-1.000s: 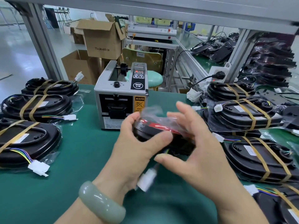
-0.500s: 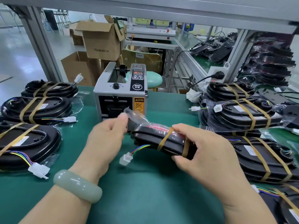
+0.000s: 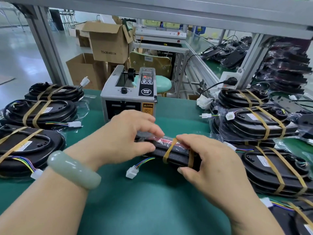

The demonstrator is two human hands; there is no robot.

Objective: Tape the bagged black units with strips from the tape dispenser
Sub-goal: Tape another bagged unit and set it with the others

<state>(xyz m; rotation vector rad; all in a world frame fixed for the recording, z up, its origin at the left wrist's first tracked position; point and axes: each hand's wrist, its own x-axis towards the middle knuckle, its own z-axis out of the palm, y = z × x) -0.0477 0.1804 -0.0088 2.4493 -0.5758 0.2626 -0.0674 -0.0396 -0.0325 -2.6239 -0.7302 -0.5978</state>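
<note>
A bagged black unit [image 3: 176,154] stands on its edge on the green mat, held between both hands. Two tan tape strips [image 3: 169,150] wrap around it. My left hand [image 3: 123,138] grips its left end, fingers curled over the clear bag on top. My right hand [image 3: 210,160] grips the right end, thumb underneath and fingers over the second strip. A white connector [image 3: 132,172] on coloured wires hangs from the unit onto the mat. The grey tape dispenser [image 3: 129,95] stands just behind my left hand.
Taped black units lie on the left [image 3: 40,111] and piled on the right [image 3: 257,119]. The green mat [image 3: 152,206] spreads in front of me. Cardboard boxes [image 3: 108,43] and an aluminium frame post [image 3: 45,46] stand beyond the bench. A plugged cable [image 3: 228,81] runs at the right rear.
My left hand has moved right from the bag's loose end onto the unit's left end. The unit sits lower and flatter than before. My right hand keeps its hold.
</note>
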